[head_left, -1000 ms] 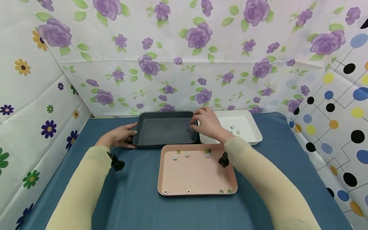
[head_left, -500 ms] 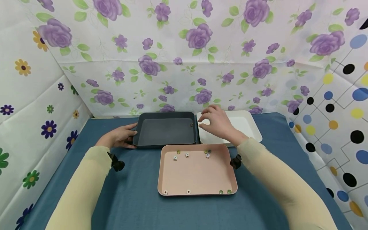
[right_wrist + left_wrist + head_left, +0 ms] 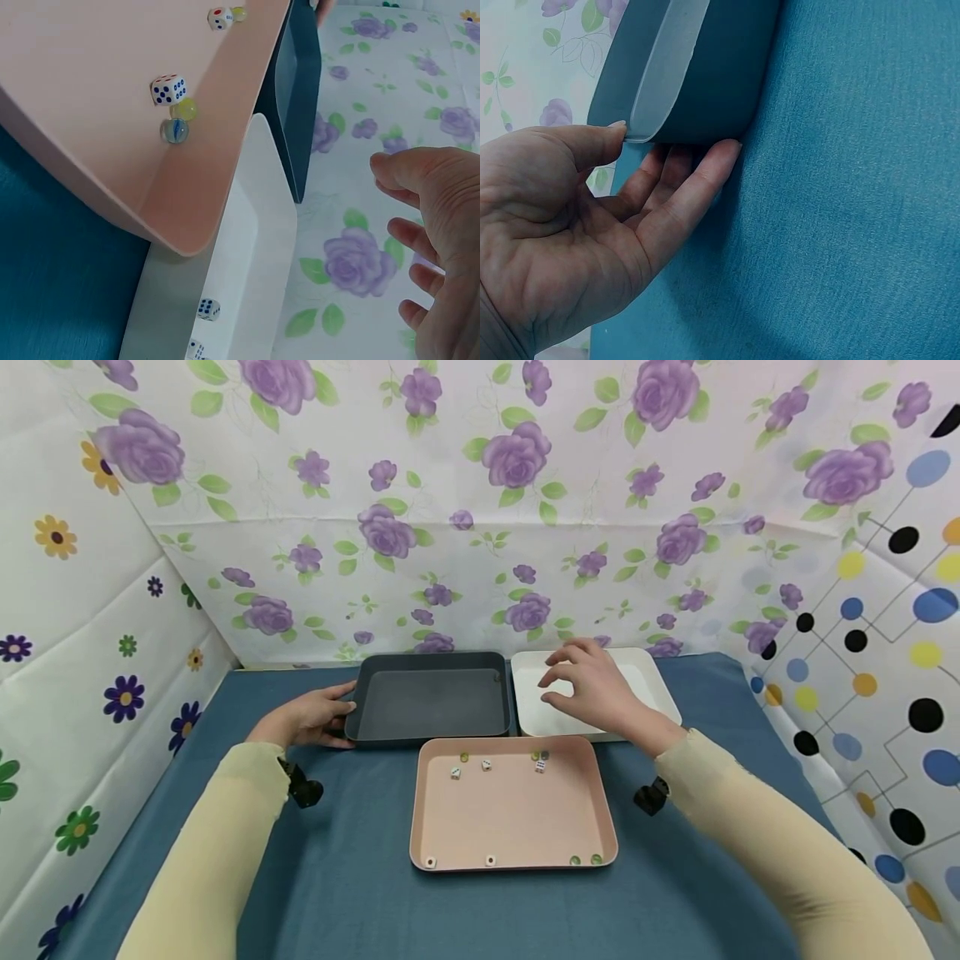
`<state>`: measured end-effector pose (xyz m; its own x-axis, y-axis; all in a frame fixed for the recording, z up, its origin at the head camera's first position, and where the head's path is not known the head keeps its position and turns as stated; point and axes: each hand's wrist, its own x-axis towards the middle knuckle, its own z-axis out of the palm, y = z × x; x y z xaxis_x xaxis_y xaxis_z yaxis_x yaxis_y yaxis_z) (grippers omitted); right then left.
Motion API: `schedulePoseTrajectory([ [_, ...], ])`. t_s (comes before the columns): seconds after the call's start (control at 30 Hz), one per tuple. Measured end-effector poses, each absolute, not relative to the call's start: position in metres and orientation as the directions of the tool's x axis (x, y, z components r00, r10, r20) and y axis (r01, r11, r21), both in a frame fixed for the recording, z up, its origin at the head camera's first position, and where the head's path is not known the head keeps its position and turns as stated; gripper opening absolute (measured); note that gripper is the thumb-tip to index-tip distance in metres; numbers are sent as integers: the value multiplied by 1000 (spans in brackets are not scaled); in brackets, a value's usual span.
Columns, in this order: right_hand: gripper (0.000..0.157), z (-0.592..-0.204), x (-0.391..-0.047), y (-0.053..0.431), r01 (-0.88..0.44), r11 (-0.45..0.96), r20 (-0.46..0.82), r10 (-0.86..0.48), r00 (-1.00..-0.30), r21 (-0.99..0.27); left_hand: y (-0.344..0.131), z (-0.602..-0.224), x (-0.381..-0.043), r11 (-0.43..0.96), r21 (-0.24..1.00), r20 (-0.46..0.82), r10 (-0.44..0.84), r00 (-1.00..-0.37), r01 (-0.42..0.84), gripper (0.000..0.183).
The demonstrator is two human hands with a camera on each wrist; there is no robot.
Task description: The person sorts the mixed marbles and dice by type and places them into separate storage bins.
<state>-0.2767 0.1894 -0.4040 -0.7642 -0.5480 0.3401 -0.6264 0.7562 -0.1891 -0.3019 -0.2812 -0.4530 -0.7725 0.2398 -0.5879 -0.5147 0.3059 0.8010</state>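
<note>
My left hand (image 3: 311, 717) holds the left end of a dark grey tray (image 3: 427, 702); in the left wrist view the thumb lies on its rim and the fingers are against its side. A small marble-like item (image 3: 497, 677) sits near that tray's right wall. Over the white tray (image 3: 660, 685) hovers my right hand (image 3: 596, 689), fingers loosely bent and apart, holding nothing. Dice (image 3: 208, 309) lie in the white tray, hidden by the hand in the head view. The pink tray (image 3: 517, 818) in front bears dice (image 3: 169, 90) and glass marbles (image 3: 174, 131).
Blue cloth (image 3: 360, 893) covers the table. A flowered curtain (image 3: 450, 568) stands behind the dark and white trays, which are side by side. Another patterned sheet (image 3: 862, 693) hangs at the right. The pink tray sits close against the other two trays.
My right hand has moved right, from the dark tray's right side to over the white tray, leaving the small marble-like item in the dark tray. The left hand has stayed put.
</note>
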Motion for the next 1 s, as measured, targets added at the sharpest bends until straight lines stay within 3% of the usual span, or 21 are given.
schedulePoseTrajectory([
  [1.0,17,-399,-229,195,-738,663,305,-681,-665,-127,-281,-452,-301,301,802,-587,241,-773,-516,66],
])
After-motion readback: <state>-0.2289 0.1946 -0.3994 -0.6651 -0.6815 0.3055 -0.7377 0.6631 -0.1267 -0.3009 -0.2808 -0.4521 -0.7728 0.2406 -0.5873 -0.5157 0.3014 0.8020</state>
